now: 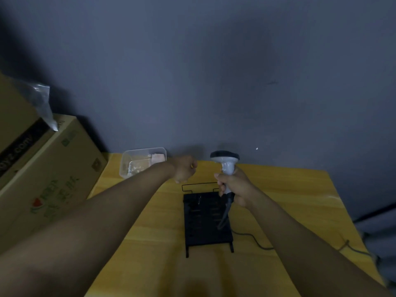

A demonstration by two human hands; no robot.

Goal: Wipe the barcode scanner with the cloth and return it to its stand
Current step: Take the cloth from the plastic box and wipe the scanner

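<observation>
grey-white handheld barcode scanner (226, 166) upright in your right hand (234, 186), fist clamped on its handle, over the black slatted stand (206, 224), your left hand (184, 169) curled near the yellow table's (289, 196) far edge, can't tell what it's holding

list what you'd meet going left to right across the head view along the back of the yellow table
cardboard box → clear plastic container → left hand → barcode scanner held upright in the right hand
</observation>
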